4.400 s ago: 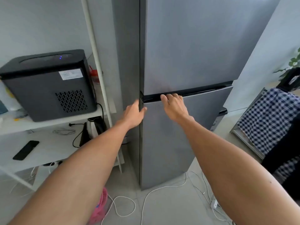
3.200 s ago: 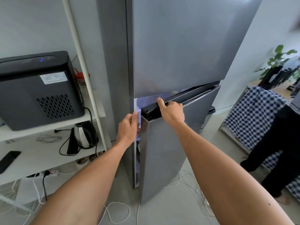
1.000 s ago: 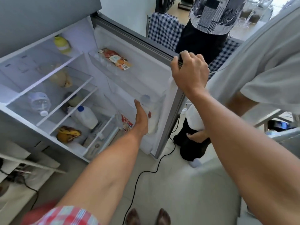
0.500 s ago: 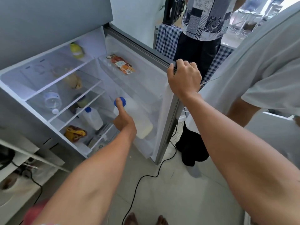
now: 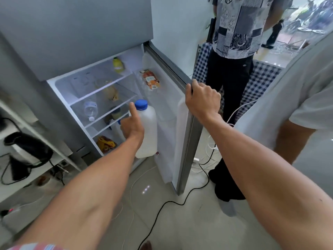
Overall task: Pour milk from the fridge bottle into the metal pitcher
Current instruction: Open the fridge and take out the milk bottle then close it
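Milk bottle (image 5: pixel 146 130): white plastic with a blue cap (image 5: pixel 141 104), upright, clear of the door shelf and in front of the open fridge (image 5: pixel 100 91). Your left hand (image 5: pixel 132 126) is wrapped round its upper body from the near side, thumb pointing up beside the cap. The far-side fingers are hidden, so you cannot confirm how deep the hold goes; by its look the bottle is full and heavy.

Your right hand (image 5: pixel 202 100) is clenched over the top edge of the fridge door (image 5: pixel 187 141), holding it open.

Procedure for this step:
1. Keep the bottle vertical and the cap on while you carry it.
2. Draw it straight towards you, clear of the door shelves.
3. If the hold feels shallow, support the base before moving away.
4. Push the door shut with the right hand only once the bottle is clear of its swing.

A black cable (image 5: pixel 167 204) crosses the floor near your feet; step over it. The metal pitcher is not in view.
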`<state>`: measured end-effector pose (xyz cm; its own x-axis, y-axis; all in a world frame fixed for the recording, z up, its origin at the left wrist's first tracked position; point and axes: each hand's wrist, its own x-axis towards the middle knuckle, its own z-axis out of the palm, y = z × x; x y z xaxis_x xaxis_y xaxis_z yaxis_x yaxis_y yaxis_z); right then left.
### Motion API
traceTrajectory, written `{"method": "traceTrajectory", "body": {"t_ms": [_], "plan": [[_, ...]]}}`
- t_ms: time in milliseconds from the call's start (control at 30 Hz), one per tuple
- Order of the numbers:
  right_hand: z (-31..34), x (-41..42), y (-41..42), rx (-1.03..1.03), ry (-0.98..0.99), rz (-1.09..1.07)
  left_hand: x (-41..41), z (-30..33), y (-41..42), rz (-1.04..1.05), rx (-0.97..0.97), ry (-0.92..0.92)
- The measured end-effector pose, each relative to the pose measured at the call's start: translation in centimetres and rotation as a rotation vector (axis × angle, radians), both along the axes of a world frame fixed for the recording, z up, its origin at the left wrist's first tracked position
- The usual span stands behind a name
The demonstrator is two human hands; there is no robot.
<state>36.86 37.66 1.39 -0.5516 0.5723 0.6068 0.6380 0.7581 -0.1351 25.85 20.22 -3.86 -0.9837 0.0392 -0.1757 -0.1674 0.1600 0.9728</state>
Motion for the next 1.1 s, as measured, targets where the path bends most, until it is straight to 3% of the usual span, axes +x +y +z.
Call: {"method": "traceTrajectory", "body": {"t_ms": [300, 867, 1100], "plan": [[-0.7, -3.0, -6.4, 0.073, 0.053, 0.315, -5.0, 1.8, -7.2, 0.154, -0.1, 0.084], [-2.7, -18.3, -20.0, 0.023, 0.059, 0.648, -15.0, 3.4, -20.2, 0.377, 0.006, 0.082], [-3.8, -24.8, -21.9, 0.032, -0.07, 0.701, -17.4, 3.5, -22.2, 0.474, 0.076, 0.06]]}}
